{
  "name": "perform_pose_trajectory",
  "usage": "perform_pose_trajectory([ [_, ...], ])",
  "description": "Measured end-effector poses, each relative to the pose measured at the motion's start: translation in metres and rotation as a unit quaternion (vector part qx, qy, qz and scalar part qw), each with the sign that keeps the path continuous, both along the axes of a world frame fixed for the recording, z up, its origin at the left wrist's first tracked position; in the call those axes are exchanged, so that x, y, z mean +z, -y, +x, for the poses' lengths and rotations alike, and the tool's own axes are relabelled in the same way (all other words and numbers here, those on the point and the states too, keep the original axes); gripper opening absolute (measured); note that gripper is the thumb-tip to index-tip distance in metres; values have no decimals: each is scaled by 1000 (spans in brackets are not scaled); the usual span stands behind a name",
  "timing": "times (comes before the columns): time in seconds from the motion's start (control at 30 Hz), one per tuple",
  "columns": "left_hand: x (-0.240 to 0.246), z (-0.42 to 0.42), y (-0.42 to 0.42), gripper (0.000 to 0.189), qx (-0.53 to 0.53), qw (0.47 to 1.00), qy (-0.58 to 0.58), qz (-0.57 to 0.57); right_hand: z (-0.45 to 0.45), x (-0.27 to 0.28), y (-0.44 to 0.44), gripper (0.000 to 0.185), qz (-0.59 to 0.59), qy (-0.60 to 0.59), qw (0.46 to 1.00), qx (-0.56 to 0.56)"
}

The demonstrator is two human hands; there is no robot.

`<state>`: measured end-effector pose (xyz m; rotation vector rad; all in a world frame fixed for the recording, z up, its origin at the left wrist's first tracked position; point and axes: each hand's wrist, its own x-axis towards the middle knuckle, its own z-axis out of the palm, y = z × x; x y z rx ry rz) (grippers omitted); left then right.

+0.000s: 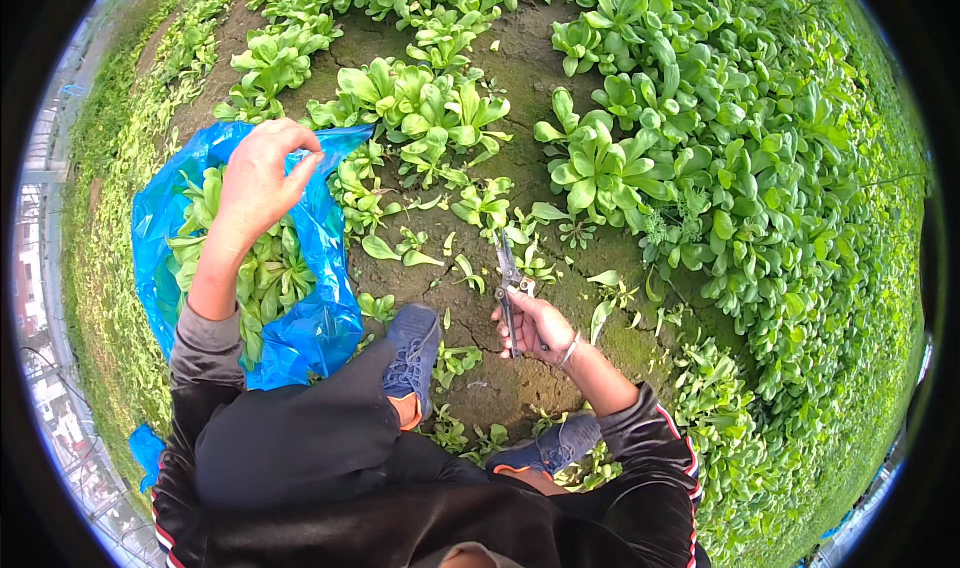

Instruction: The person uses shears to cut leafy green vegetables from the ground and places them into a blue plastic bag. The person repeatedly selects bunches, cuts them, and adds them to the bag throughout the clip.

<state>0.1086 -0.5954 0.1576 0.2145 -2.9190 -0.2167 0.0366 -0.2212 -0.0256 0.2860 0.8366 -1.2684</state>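
Note:
My left hand (266,167) is above a blue plastic bag (330,320) on the ground. Its fingers curl toward the thumb near the bag's far rim; whether they pinch the plastic, I cannot tell. Cut leafy green plants (277,283) fill the bag's mouth, partly hidden by my left forearm. In my right hand (544,326) I hold garden shears (508,268), blades pointing away from me. The blade tips reach the base of a small rosette of leafy greens (484,204) rooted in the soil.
A dense bed of leafy greens (720,163) spreads to the right. More rosettes (431,110) grow ahead. Loose leaves (379,248) lie on cracked soil (480,377). My blue shoes (412,358) flank this patch. Another blue plastic piece (146,452) lies far left.

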Motion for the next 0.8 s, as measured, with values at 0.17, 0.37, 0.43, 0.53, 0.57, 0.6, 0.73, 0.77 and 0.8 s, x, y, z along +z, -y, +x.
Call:
perform_pose_trajectory([
  [0.17, -84, -76, -90, 42, -130, 952, 216, 176, -7, -15, 23, 52, -72, 89, 993, -27],
  [0.37, -155, -107, -103, 30, -115, 939, 289, 144, -7, -16, 46, 53, -68, 145, 984, -76],
  [0.43, -168, -103, -93, 16, -107, 941, 252, 198, -6, -14, 48, 49, -71, 160, 981, -88],
  [0.53, -174, -96, -77, 16, -49, 869, 224, 438, 0, -6, 46, 44, -55, 99, 990, -88],
  [0.57, -171, -92, -73, 14, 21, 799, 234, 554, 1, -2, 44, 43, -41, 83, 993, -77],
  [0.6, -165, -87, -63, 15, 33, 785, 231, 573, 3, 1, 41, 43, -38, 36, 997, -60],
  [0.73, -118, -61, -7, 7, 103, 686, 53, 719, 2, 7, 45, 49, -64, -46, 997, -28],
  [0.77, -108, -55, 6, 7, 111, 642, -15, 759, -2, 6, 48, 49, -102, -36, 993, -42],
  [0.8, -98, -52, 17, 7, 123, 641, -26, 757, -6, 4, 53, 49, -119, -26, 991, -51],
])
